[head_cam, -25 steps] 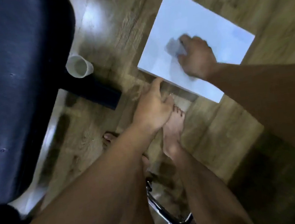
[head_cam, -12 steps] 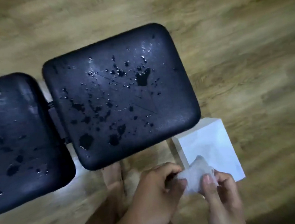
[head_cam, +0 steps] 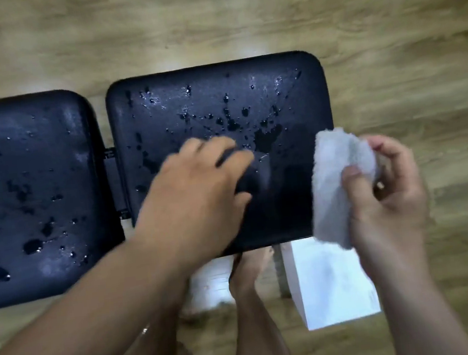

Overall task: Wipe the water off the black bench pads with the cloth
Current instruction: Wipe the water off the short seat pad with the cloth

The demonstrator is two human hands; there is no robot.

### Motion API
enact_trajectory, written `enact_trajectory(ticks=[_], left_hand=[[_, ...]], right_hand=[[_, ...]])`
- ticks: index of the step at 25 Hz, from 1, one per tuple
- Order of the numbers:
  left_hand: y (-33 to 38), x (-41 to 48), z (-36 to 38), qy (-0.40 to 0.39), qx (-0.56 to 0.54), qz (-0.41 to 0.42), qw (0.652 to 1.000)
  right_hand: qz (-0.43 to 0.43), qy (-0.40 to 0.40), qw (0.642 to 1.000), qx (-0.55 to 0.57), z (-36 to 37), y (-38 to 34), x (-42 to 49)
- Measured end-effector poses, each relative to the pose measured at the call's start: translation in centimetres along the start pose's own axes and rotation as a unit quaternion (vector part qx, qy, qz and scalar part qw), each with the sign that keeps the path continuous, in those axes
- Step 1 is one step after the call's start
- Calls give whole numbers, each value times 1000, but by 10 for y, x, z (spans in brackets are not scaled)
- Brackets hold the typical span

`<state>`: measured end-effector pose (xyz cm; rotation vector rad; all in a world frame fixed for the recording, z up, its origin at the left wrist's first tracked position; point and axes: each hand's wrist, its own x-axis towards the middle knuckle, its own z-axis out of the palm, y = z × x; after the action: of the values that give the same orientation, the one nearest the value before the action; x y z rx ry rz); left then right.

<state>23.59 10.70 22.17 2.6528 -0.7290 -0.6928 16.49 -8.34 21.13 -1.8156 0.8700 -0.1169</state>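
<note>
Two black bench pads lie side by side below me, both speckled with water drops. The right pad (head_cam: 218, 97) has a larger puddle near its middle. The left pad (head_cam: 29, 183) carries scattered drops and small pools. My right hand (head_cam: 386, 198) grips a white cloth (head_cam: 335, 183) just off the right pad's right edge, above the floor. My left hand (head_cam: 196, 193) hovers over the right pad's near half, fingers spread, holding nothing.
A white box (head_cam: 326, 283) stands on the wooden floor (head_cam: 237, 16) under the right pad's near corner. My bare foot (head_cam: 249, 274) and legs are below the pad's front edge. A black hinge bracket (head_cam: 115, 185) joins the two pads.
The view has shifted so the pads sit centred. My right hand has lifted the cloth from near the box up beside the right pad; my left hand let go of it and moved over the pad.
</note>
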Motion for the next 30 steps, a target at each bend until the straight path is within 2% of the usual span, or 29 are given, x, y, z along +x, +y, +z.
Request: enact_trajectory(ticks=[1, 3, 5, 7, 9, 12, 16, 19, 21, 23, 27, 30], left_hand=[[-3, 12, -1, -40, 96, -30, 994], [-3, 39, 5, -114, 191, -87, 971], [-2, 56, 18, -145, 206, -104, 962], [-6, 64, 27, -158, 217, -108, 957], [-5, 64, 32, -160, 237, -112, 952], [-3, 67, 37, -132, 260, -101, 951], [-8, 67, 39, -142, 217, -104, 960], [-11, 67, 39, -155, 207, -92, 962], [-12, 68, 41, -149, 202, -83, 964], [-15, 69, 43, -145, 204, -78, 965], [-14, 70, 41, -153, 185, -91, 966], [-12, 71, 40, -159, 183, -89, 966]], right_hand=[[-25, 7, 999, -32, -6, -1, 19], [-62, 6, 991, -120, -14, -1, 56], [-76, -40, 978, -190, -6, 4, 78], [-82, -119, 961, -238, 5, 15, 83], [-116, -152, 939, -286, 12, 30, 82], [-196, -97, 919, -327, 38, 20, 126], [-220, -79, 913, -334, 67, -4, 179], [-232, -59, 912, -333, 28, 37, 97], [-183, -72, 923, -331, -6, 64, 20], [-153, -85, 931, -321, -12, 73, -1], [-237, -17, 905, -354, 48, 28, 105], [-231, -6, 905, -358, 61, 13, 146]])
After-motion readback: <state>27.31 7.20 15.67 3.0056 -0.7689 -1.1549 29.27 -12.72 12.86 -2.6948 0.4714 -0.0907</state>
